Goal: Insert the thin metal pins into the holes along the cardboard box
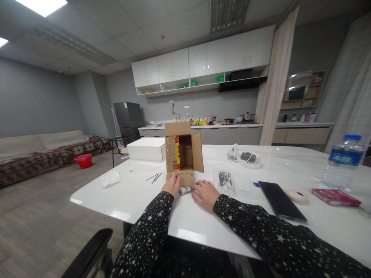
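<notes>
A cardboard box [171, 154] stands on the white table in front of me, its flaps folded out and its opening facing me. On its lower front flap rest the fingers of my left hand [171, 186], loosely bent. Several thin silvery metal rods, perhaps long nails [185, 190], lie side by side at the flap's near edge, between my hands. My right hand [206, 194] lies palm down, fingers apart, its fingertips by the rods' right end. Whether either hand presses on the rods is hard to see. A few loose dark rods [155, 177] lie to the left.
A clear plastic case [225, 181] of small metal pieces lies right of the box. Farther right are a phone [279, 200], a pink box [335, 197] and a water bottle [343, 162]. A white box [146, 149] and a crumpled tissue [111, 179] are at left.
</notes>
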Available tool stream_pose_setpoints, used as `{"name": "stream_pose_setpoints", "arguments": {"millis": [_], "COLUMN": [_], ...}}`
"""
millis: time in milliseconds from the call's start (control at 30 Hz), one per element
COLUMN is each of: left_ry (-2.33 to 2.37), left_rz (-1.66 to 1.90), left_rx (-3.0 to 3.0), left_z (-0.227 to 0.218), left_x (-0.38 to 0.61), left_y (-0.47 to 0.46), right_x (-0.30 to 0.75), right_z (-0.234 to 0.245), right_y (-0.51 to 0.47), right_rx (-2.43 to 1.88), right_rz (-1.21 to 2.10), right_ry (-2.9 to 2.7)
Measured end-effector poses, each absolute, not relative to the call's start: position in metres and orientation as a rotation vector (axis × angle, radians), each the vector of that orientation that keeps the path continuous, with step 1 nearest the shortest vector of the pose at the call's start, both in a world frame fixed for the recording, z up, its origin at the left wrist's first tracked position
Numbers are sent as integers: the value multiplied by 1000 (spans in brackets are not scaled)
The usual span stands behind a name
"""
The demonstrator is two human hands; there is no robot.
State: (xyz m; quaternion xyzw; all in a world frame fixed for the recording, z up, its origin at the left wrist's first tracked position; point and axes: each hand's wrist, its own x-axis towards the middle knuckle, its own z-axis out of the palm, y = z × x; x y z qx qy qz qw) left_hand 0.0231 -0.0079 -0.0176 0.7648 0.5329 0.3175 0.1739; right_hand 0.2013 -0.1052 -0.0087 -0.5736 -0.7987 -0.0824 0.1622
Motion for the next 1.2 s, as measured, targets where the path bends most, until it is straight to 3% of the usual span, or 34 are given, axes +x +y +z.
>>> {"name": "stream_pose_setpoints", "arguments": {"millis": [267, 767, 1200], "left_ry": [1485, 1021, 1053], "left_rz": [885, 851, 762], "left_rx": [2297, 2634, 2631], "left_z": [-16, -19, -13], "left_x": [23, 22, 23], "left_y": [-10, -24, -29], "right_x": [201, 201, 201], "right_z": [-8, -9, -10], "right_y": [-106, -104, -103], "right_rx": [-1643, -1636, -1640], "right_rz": [-225, -217, -222], "right_ry": [-2278, -2277, -2279]}}
